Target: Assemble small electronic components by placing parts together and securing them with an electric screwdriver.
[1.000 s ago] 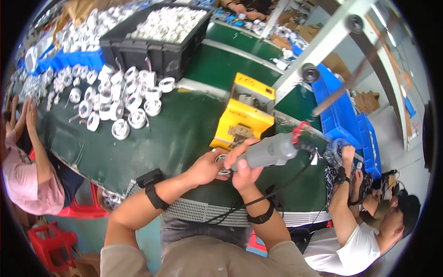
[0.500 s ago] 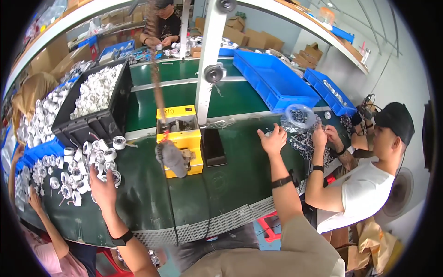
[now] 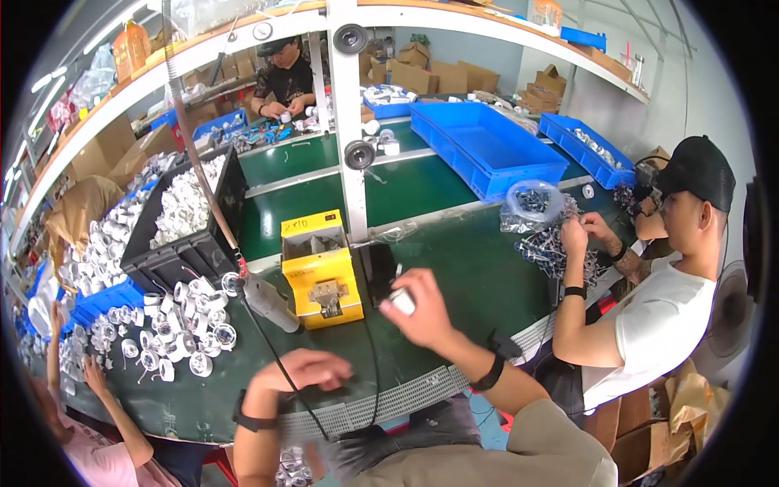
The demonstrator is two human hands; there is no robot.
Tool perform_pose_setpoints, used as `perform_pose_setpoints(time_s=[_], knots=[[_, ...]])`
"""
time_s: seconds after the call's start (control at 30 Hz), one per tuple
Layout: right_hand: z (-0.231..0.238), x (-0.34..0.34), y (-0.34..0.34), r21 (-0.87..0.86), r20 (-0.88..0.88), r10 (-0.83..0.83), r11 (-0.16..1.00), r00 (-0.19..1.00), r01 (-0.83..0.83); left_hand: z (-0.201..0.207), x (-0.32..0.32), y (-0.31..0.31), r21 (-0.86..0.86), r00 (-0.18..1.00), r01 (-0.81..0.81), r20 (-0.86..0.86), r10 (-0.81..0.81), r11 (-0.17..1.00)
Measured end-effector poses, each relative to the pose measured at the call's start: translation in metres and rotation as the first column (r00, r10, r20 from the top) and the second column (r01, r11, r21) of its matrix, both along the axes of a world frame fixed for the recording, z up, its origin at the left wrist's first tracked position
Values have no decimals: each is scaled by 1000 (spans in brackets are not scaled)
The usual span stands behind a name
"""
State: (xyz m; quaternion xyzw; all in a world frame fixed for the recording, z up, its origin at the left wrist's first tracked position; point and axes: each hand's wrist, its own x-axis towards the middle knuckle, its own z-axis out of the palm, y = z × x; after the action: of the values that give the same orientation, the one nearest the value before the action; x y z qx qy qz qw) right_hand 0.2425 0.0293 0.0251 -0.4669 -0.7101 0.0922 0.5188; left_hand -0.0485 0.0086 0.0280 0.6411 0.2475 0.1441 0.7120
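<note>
Right hand (image 3: pixel 423 316), just right of frame centre, pinches a small white part (image 3: pixel 402 301) between thumb and fingers; its far side is covered. A thin pale bit shows above the fingertips, too small to identify. Dark flat slab (image 3: pixel 378 264) sits just behind, up and left in frame.

Left hand (image 3: pixel 307 371), lower centre, blurred: fingers together, half curled, palm hidden, cannot tell if anything is in it. Black cable (image 3: pixel 281 362) crosses the frame near its wrist; contact unclear.

Grey power driver (image 3: pixel 270 303) hangs tip down, left of centre, no hand on it. Yellow box (image 3: pixel 303 284) with a metal fixture (image 3: pixel 328 299) on its front stands between driver and slab. White round parts (image 3: pixel 188 331) lie heaped at left on the green table (image 3: pixel 462 292).

Handling notes, judgement only: keep the pinch light and on the part's rim, since hard-looking plastic may slip or mark if squeezed. Rotate it in the fingertips so the working face can be seen. Left hand seems best used from the opposite side as a steady, clear of the cable, which could snag a wrist. Keep the part clear of the slab and avoid knocking the driver, as it could swing.
</note>
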Motion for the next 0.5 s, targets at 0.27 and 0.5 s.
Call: perform_pose_setpoints(time_s=[0.27, 0.5], knots=[[8, -50, -10, 121, 132, 302, 940, 944, -318, -24, 72, 5, -359, 780, -479, 245, 576, 801], [-7, -19, 13, -247, -196, 538, 782, 820, -572, -33, 57, 12, -364, 886, -330, 199, 419, 871]])
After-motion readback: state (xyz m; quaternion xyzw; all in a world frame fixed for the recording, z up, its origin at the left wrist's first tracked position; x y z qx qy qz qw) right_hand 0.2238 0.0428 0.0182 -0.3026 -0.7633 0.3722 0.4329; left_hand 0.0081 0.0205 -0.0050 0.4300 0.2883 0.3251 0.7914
